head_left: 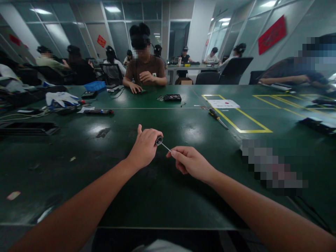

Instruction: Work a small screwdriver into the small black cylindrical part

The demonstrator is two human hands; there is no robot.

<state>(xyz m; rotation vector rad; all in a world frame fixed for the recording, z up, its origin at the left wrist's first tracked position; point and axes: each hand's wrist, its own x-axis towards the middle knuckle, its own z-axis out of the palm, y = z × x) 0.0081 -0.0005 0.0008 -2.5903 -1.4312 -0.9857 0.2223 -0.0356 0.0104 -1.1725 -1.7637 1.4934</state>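
My left hand, above the green table, is closed around a dark round piece with a ring-shaped open end facing right. Its kind is hard to make out, as the fingers cover most of it. Between the thumb and forefinger of my right hand is a thin metal rod, pinched at its near end. The rod's far end meets the open end of the dark piece; whether it goes inside or only touches cannot be seen.
A yellow-and-black screwdriver lies ahead to the right, by a yellow tape outline. Ahead are a black device, a dark pen-like tool and white gloves. Across the green table sits a person.
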